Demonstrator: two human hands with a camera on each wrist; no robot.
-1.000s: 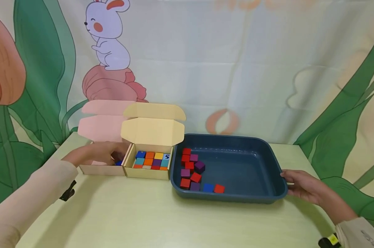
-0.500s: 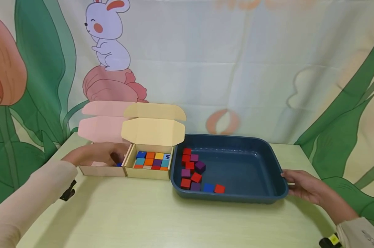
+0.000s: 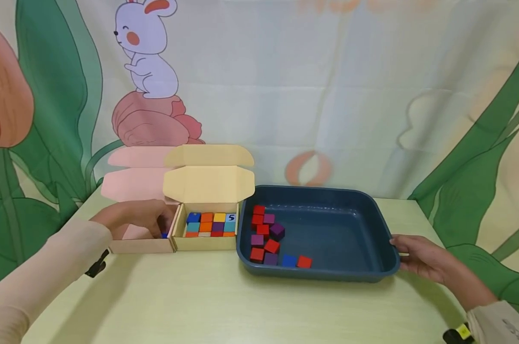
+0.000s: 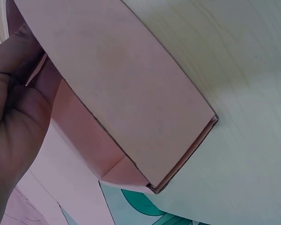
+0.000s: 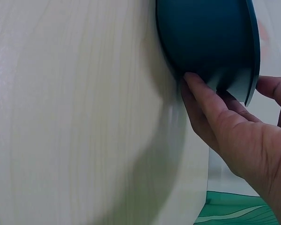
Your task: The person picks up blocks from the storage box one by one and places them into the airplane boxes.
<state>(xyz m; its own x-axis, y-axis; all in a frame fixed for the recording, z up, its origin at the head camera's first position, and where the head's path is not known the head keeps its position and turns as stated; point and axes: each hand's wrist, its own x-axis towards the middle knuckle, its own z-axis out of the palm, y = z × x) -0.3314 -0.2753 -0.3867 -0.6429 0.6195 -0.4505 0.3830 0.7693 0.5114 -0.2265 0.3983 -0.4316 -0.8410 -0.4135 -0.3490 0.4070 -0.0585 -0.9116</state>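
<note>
My left hand (image 3: 143, 216) reaches down into the pink cardboard box (image 3: 141, 246), its fingers near the right inner wall. A sliver of a blue block (image 3: 164, 235) shows by the fingertips; whether they grip it is hidden. In the left wrist view, the wall of the pink box (image 4: 122, 89) covers the ends of the fingers of the left hand (image 4: 18, 112). On the far right, my right hand (image 3: 422, 258) holds the rim of the dark blue tray (image 3: 328, 274). The right wrist view has the thumb over the rim and the fingers of the right hand (image 5: 243, 136) against the tray's outside.
A yellow box (image 3: 205, 243) with its lid up holds several coloured blocks, one marked 5, between the pink box and the tray. Several red blocks (image 3: 257, 254), purple blocks (image 3: 278, 231) and one blue block (image 3: 289, 260) lie at the tray's left. A printed cloth (image 3: 259, 95) hangs behind.
The pink box has shifted slightly toward me and left, the left hand inside it; the yellow box has shifted a little too. Tray and right hand stay put.
</note>
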